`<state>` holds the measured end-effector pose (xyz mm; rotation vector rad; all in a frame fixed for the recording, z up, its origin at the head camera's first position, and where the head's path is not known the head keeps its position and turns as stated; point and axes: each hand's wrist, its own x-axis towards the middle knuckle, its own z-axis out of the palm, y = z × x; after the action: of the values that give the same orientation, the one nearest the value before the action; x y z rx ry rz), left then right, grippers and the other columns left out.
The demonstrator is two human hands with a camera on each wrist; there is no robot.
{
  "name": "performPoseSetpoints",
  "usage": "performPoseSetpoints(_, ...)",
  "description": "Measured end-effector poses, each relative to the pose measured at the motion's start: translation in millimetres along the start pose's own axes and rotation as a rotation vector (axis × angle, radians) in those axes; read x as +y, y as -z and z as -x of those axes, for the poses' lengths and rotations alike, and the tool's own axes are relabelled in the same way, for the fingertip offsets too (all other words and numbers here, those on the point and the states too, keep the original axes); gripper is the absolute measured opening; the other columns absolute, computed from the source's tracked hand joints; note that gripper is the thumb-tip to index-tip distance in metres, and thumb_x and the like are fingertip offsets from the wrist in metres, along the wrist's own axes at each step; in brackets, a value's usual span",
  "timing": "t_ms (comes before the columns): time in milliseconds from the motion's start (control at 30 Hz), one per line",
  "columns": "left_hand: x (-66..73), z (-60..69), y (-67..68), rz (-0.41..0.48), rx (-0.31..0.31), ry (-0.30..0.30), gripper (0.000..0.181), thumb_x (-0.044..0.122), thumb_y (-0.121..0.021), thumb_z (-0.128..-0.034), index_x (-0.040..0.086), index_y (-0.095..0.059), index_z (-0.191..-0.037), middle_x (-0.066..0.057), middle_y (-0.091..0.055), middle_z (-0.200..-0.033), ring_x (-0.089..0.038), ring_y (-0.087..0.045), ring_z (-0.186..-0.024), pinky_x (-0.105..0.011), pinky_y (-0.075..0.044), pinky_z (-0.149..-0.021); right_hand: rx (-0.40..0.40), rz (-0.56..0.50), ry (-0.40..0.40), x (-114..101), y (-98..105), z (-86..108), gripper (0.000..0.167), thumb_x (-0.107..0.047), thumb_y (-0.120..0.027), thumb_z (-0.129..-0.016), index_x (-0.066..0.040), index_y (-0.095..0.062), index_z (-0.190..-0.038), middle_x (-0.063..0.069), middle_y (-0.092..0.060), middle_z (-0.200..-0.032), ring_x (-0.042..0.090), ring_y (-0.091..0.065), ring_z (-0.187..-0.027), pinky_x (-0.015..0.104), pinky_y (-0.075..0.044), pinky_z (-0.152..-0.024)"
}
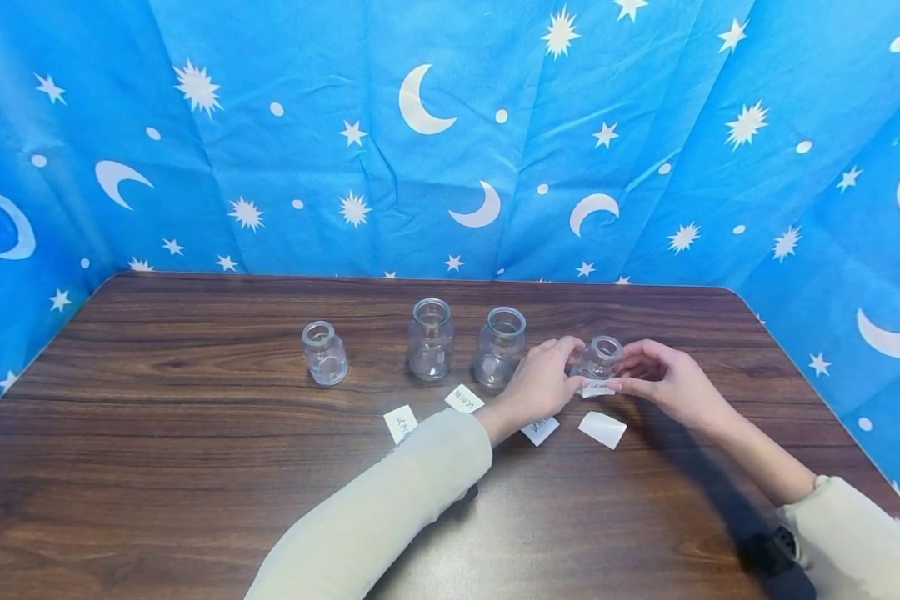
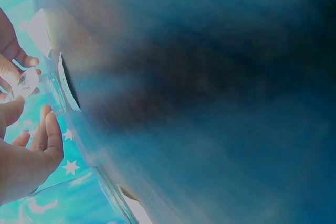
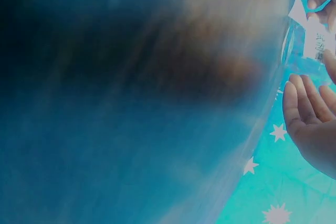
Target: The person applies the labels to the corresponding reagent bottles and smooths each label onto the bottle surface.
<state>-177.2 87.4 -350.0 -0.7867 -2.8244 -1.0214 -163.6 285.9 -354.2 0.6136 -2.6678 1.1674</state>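
A small clear glass jar (image 1: 606,348) stands at the right end of a row of jars, between the two hands. Across its front is a white paper label (image 1: 598,388) with dark handwriting, also visible in the left wrist view as a label (image 2: 25,83). My left hand (image 1: 543,379) holds the label's left end with the thumb, its fingers beside the jar. From the other side my right hand (image 1: 667,383) holds the right end with its thumb, fingers extending beside the glass. Whether the label touches the jar is hard to tell.
Left of the hands stand two larger glass jars (image 1: 430,342) (image 1: 501,350) and a smaller jar (image 1: 326,354). In front lie white labels (image 1: 401,423) (image 1: 464,398) (image 1: 542,430) and a blank-looking paper piece (image 1: 603,429). A blue star-patterned cloth (image 1: 307,108) hangs behind the wooden table (image 1: 157,467).
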Motion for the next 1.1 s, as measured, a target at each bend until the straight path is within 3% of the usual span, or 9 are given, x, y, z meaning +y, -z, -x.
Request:
performPoseSetpoints(367,1.0,0.0,0.8,-0.011,-0.007,-0.018,0.04,0.022,-0.062,-0.087,0.014,-0.051,-0.124,-0.002,-0.06,-0.109,-0.011,-0.057,-0.099,-0.021,-0.042,-0.083,-0.032,-0.012,0.069,2.3,2.6,-1.4,0.034,0.005,-0.069,-0.076,0.007,-0.054,-0.106,0.02,-0.065,-0.089,-0.001,-0.06,-0.081,0.016,-0.047,-0.063)
performPoseSetpoints(700,-1.9,-1.3,-0.7,-0.015,-0.022,-0.013,0.042,0.024,-0.064,-0.0859,0.016,-0.05,-0.124,-0.001,-0.06,-0.108,-0.011,-0.057,-0.099,-0.022,-0.042,-0.083,-0.018,0.074,0.1,6.2,1.8,-1.5,0.039,0.003,-0.071,-0.074,0.004,-0.056,-0.109,0.015,-0.067,-0.087,0.0,-0.061,-0.079,0.017,-0.047,-0.061)
performPoseSetpoints(967,-2.5,-0.6,0.2,-0.014,-0.033,-0.016,0.042,0.023,-0.065,-0.0854,0.017,-0.049,-0.124,0.0,-0.06,-0.105,-0.011,-0.056,-0.096,-0.022,-0.043,-0.081,0.042,0.194,0.201,6.2,-1.8,-1.0,0.041,0.0,-0.076,-0.069,0.0,-0.058,-0.106,0.007,-0.068,-0.082,0.019,-0.064,-0.072,0.019,-0.047,-0.063)
performPoseSetpoints(1100,-2.9,-0.5,-0.2,-0.003,-0.038,-0.01,0.04,0.023,-0.064,-0.0859,0.017,-0.049,-0.123,0.0,-0.06,-0.105,-0.011,-0.056,-0.096,-0.023,-0.042,-0.081,0.053,0.219,0.234,3.6,-2.5,-1.0,0.041,-0.002,-0.077,-0.068,-0.001,-0.059,-0.105,0.005,-0.067,-0.081,0.021,-0.064,-0.071,0.024,-0.049,-0.063)
